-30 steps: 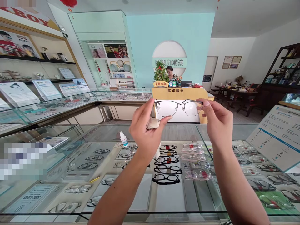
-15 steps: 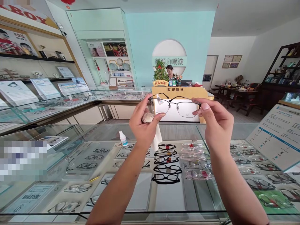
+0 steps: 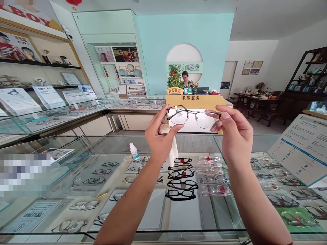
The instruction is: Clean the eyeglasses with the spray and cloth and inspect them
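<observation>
Head view: glasses between both hands — left hand and right hand pinching opposite ends.

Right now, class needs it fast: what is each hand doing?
Left hand: closed on one end of the glasses, also holding a pale cloth.
Right hand: closed on the other end, thumb and fingers pinching.

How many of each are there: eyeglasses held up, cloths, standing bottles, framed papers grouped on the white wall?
Thin dark-metal eyeglasses, held up: 1
Cream cloth: 1
White plastic bottle: 1
Small framed papers: 4
Total: 7
</observation>
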`<action>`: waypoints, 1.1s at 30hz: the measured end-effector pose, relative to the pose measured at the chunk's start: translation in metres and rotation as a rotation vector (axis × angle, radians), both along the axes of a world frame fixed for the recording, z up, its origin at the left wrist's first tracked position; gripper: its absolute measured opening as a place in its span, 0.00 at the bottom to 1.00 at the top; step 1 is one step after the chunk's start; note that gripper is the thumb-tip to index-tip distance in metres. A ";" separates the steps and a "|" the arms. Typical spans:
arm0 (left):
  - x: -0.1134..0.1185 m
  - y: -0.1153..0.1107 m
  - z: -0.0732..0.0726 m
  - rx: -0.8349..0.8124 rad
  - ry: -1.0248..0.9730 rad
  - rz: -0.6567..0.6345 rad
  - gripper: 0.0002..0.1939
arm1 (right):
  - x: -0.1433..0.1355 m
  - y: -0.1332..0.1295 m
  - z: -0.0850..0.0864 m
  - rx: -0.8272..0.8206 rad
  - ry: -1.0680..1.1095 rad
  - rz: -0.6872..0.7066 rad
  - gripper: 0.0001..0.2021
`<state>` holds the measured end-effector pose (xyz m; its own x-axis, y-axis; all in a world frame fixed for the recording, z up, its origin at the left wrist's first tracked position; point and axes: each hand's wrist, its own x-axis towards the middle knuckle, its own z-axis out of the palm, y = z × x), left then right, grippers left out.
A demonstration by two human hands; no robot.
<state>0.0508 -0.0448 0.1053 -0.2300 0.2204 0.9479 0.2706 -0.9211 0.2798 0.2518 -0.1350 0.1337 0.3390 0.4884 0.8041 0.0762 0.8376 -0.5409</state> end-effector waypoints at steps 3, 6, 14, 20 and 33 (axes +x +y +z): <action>0.002 -0.002 0.000 -0.003 -0.010 -0.009 0.34 | -0.001 0.002 -0.001 -0.009 0.028 -0.009 0.09; 0.001 -0.003 0.001 0.001 0.009 0.023 0.34 | 0.002 0.007 -0.003 -0.020 0.025 -0.029 0.09; -0.015 -0.006 0.011 0.105 0.239 0.190 0.34 | 0.027 0.003 0.006 0.065 -0.268 -0.310 0.07; -0.018 -0.014 0.017 0.134 0.425 0.221 0.31 | 0.029 0.004 0.007 -0.033 -0.551 -0.277 0.05; -0.014 -0.035 0.019 -0.038 0.405 0.109 0.32 | 0.033 0.005 0.008 -0.103 -0.570 -0.079 0.06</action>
<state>0.0367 -0.0799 0.1247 0.1353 0.2516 0.9583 0.4613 -0.8720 0.1638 0.2851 -0.1305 0.1418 -0.0946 0.5641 0.8202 0.4393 0.7630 -0.4741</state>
